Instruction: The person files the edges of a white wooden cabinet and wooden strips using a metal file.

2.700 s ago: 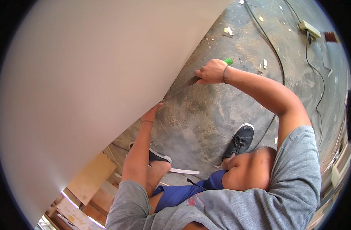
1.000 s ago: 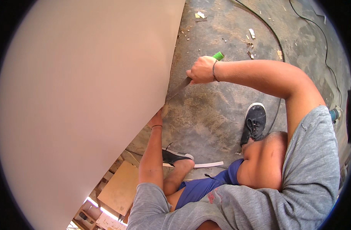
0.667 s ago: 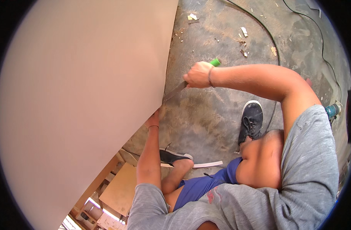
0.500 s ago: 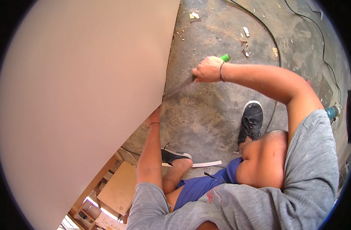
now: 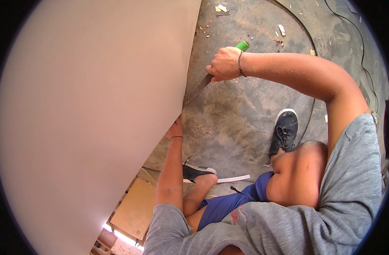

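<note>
A large smooth pale panel (image 5: 92, 93) fills the left side of the view. My right hand (image 5: 225, 63) is closed around a file, whose green handle (image 5: 243, 45) sticks out past the wrist side. The dark flat blade of the file (image 5: 197, 92) slants down to the left and meets the panel's right edge near its corner. My left hand (image 5: 175, 128) is at the panel's slanting lower edge, just below where the blade passes out of sight. Its fingers are mostly hidden behind the panel, so what they grip cannot be seen.
A dark cable (image 5: 302, 27) curves over the dusty concrete floor (image 5: 241, 123). Scraps (image 5: 281, 29) lie scattered at the far side. A white strip (image 5: 233, 179) is on the floor by my left shoe (image 5: 196, 172). Below the panel stands a wooden board (image 5: 134, 208).
My right hand has moved a little left and farther away with the file, the blade still at the panel edge. The whole view has shifted slightly. My left hand stays near the corner.
</note>
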Motion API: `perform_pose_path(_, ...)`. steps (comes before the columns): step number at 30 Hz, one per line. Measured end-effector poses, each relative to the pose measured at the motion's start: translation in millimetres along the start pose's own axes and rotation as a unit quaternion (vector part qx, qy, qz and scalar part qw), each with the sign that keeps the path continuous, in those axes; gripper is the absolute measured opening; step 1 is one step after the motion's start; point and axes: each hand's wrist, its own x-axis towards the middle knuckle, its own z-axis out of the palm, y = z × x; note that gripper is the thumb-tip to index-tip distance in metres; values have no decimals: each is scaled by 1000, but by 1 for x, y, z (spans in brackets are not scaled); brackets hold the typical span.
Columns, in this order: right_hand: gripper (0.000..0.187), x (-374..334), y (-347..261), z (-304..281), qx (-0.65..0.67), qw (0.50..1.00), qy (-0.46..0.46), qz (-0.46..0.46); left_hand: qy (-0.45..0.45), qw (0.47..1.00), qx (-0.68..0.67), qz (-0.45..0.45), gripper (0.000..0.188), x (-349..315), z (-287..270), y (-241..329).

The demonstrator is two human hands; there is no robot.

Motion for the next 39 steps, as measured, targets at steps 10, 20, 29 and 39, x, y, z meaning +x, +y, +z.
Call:
perform_pose_path(10,37,-10,-8,4,35,998,-38,21,35,998,25,54,62,4,-11,-5)
perform_pose_path(20,37,-15,-20,5,48,998,8,29,61,990,79,96,64,10,-6,-5)
perform_pose_path(29,39,12,6,-8,3,1000,-20,-6,-11,997,65,46,66,10,-8,3)
perform_pose_path(39,39,-1,8,10,25,1000,-16,9,-60,998,5,-11,66,20,-30,24)
